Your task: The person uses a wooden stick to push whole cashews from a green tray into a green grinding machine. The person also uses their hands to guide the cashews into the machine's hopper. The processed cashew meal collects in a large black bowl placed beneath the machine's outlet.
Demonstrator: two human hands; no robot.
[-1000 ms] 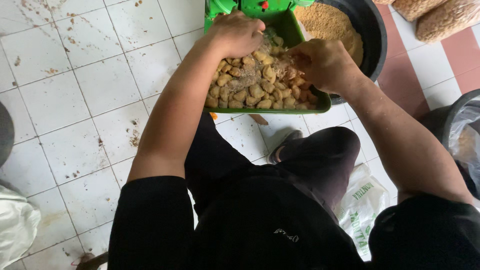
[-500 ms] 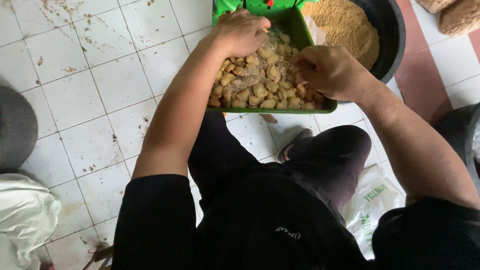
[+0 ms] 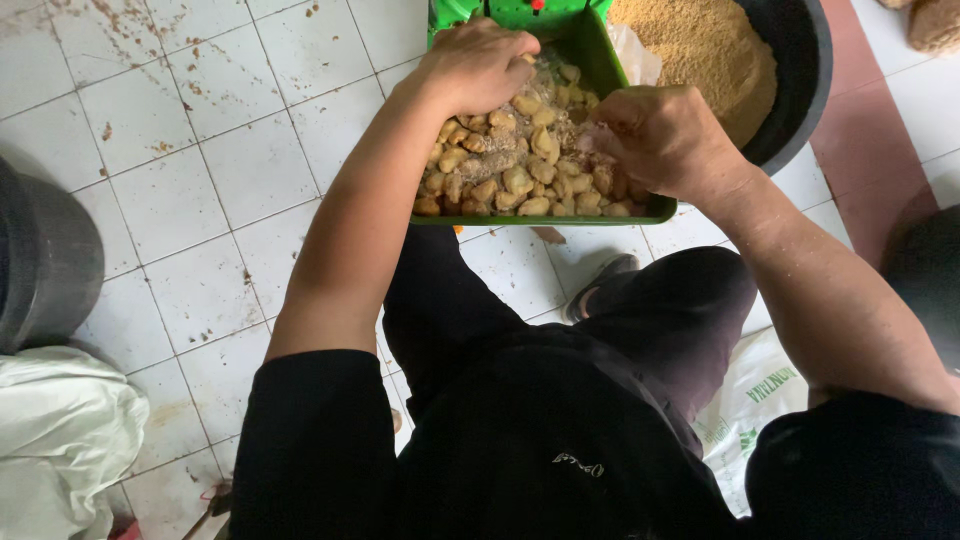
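Observation:
A green plastic tub [image 3: 592, 52] sits on the tiled floor in front of my knees, filled with several small tan, breaded pieces [image 3: 520, 180]. My left hand [image 3: 478, 66] rests on the pile at the tub's left side, fingers curled down into the pieces. At the tub's right side, my right hand [image 3: 662, 140] is closed over pieces, knuckles up. What either palm holds is hidden.
A black basin [image 3: 800, 80] holding brown crumbs [image 3: 705, 45] stands just right of the tub. A dark round container [image 3: 45, 260] and a white bag [image 3: 60, 440] lie at the left. A printed white sack [image 3: 755, 400] lies under my right leg. The white tiles are speckled with crumbs.
The view has drifted, so the tub sits lower in the frame and the dark container shows more at the left. Both hands stay in the pieces, shifting only slightly.

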